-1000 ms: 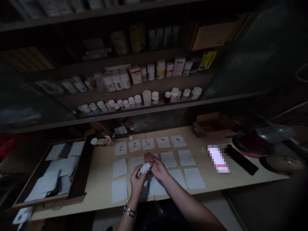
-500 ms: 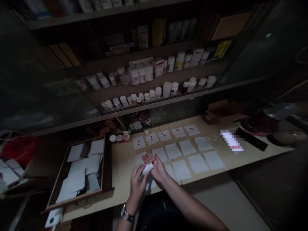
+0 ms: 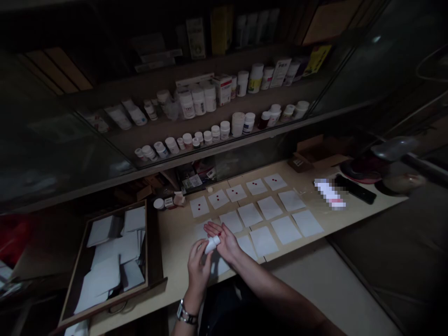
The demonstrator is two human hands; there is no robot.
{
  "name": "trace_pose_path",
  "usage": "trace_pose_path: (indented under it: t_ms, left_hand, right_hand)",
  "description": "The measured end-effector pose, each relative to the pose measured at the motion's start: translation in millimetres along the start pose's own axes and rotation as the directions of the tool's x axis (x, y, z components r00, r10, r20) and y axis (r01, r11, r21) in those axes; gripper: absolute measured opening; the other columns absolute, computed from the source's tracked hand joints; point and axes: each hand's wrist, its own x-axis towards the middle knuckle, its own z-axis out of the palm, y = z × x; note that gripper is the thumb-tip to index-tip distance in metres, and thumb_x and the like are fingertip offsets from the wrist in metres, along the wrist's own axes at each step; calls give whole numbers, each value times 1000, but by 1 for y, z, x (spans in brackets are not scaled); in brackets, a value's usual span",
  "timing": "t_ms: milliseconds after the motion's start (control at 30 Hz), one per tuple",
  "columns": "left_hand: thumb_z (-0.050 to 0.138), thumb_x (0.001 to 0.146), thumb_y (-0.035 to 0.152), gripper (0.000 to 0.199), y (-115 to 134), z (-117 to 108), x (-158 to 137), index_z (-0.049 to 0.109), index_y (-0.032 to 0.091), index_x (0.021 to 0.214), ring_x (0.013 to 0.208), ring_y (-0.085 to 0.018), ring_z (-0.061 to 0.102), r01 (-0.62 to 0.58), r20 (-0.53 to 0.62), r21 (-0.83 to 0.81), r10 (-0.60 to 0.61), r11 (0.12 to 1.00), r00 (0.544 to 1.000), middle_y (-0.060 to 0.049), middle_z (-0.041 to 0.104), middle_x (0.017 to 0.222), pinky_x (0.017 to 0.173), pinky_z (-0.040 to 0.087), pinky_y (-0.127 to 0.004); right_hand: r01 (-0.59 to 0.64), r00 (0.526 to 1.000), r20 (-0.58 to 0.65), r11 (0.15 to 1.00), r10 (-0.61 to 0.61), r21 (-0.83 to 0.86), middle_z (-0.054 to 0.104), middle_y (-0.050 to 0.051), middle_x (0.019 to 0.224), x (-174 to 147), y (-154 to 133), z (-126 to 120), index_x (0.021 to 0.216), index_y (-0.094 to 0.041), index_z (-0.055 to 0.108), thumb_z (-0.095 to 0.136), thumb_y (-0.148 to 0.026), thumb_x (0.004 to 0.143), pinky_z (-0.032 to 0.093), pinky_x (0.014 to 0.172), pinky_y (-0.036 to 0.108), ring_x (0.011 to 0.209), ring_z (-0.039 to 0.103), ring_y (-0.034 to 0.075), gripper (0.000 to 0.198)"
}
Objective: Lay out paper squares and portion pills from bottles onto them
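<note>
I see white bottle [image 3: 212, 244] at six o'clock, gripped in left hand [image 3: 198, 259]; right hand [image 3: 228, 243] open alongside. One o'clock from bottle: five far sheets [image 3: 237, 195] bear red pills [image 3: 199, 205]; nearer sheets [image 3: 250, 215], none visible.

My bottle [image 3: 212, 244]: plain white. Paper sheets [image 3: 250, 215] white, unpatterned; pills [image 3: 199, 209] dark red. I see my watch [image 3: 187, 316] silver and black, table [image 3: 175, 247] pale cream, drawer [image 3: 146, 245] brown.
</note>
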Motion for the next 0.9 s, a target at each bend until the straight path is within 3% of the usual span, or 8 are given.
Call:
trace_pose_path:
  t_ms: [233, 500, 667, 900]
  left_hand:
    - [57, 83, 18, 28, 4, 3, 2, 63, 22, 109, 96, -22, 61, -96, 42, 32, 94, 995, 995, -10, 64, 102, 83, 53, -38]
    - [60, 80, 19, 25, 12, 7, 0, 65, 21, 105, 96, -23, 62, 22, -72, 5, -22, 1000, 997, -10, 64, 103, 84, 53, -39]
    - [58, 81, 15, 31, 14, 2, 2, 62, 22, 111, 101, -23, 59, -74, 1, 46, 74, 996, 997, -10, 63, 106, 87, 51, -40]
    - [57, 82, 16, 30, 20, 2, 2, 61, 22, 112, 98, -23, 61, -110, 35, 81, 108, 991, 994, -11, 65, 103, 84, 53, -39]
  right_hand:
    - [-11, 1000, 6, 1000, 11, -8, 67, 14, 109, -3, -5, -3, 100, -12, 65, 43, -41, 87, 32, 105, 39, 113, 56, 23, 39]
    - [-43, 999, 26, 999, 44, -26, 63, 17, 116, -1, -13, -4, 104, -10, 64, 42, -41, 86, 34, 103, 39, 116, 54, 24, 41]
    - [-68, 997, 19, 997, 68, -31, 63, 17, 115, 0, -11, -6, 103, -10, 64, 42, -42, 87, 35, 102, 39, 115, 54, 24, 42]
    - [-102, 995, -4, 995, 102, -8, 65, 17, 113, 0, -14, -9, 103, -9, 64, 39, -41, 89, 33, 103, 37, 110, 58, 23, 43]
